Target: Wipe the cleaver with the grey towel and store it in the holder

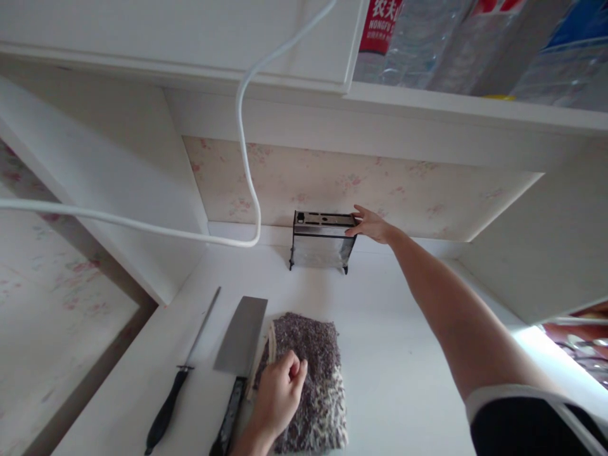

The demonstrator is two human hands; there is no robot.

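At the back of the white counter stands a knife holder (319, 244) with a slotted metal top, black edges and a clear body. My right hand (370, 225) is at its right end, thumb in front and fingers along the top edge, gripping it. Nearer me, my left hand (284, 386) is curled in a loose fist above a folded brown-and-cream shaggy towel (313, 405), with nothing visible in it. Left of the towel lies a cleaver (243, 335) with a broad blade and black handle. Farther left is a sharpening steel (183, 373), its black handle toward me.
A white cable (244, 139) hangs across the view in front of the upper cabinet (190, 38). Plastic bottles (427, 44) stand on the shelf at upper right. White side panels (109, 164) flank the counter, with floral wallpaper (332, 183) behind it.
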